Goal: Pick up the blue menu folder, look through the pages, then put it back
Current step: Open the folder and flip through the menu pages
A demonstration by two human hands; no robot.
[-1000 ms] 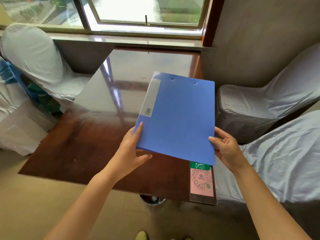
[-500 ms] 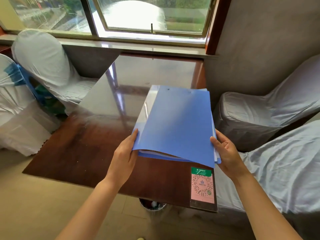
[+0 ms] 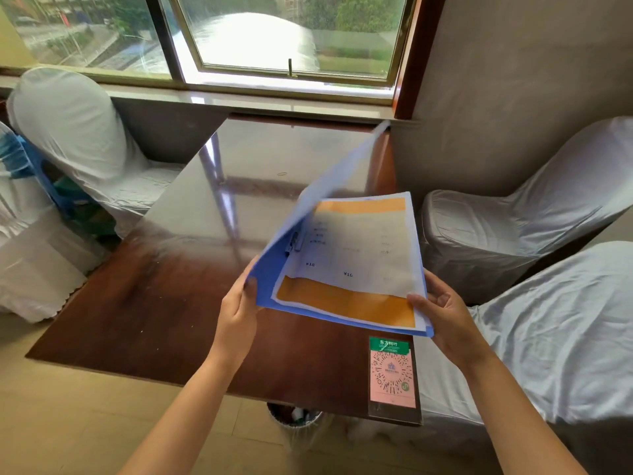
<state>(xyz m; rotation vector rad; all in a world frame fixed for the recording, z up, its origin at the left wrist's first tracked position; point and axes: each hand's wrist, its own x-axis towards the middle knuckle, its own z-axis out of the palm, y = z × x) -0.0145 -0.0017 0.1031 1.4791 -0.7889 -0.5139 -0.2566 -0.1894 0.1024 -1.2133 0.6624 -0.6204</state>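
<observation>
The blue menu folder (image 3: pixel 265 289) is held open above the near right part of the table. Its front cover (image 3: pixel 329 193) stands lifted and blurred, swung up to the left. The top page (image 3: pixel 356 262) shows, white with orange bands and faint price text. My left hand (image 3: pixel 236 313) grips the folder's left edge at the spine. My right hand (image 3: pixel 445 317) holds the lower right corner of the folder and pages, thumb on top.
The glossy brown table (image 3: pixel 154 296) reaches to the window sill. A pink QR-code card (image 3: pixel 391 375) lies at its near right corner. White-covered chairs stand at left (image 3: pixel 68 132) and right (image 3: pixel 513 234). A waste bin (image 3: pixel 294 423) sits below the table's front edge.
The closed folder has been opened: my left hand swung the front cover up and leftward, baring the first page. The right hand stayed at the lower right corner.
</observation>
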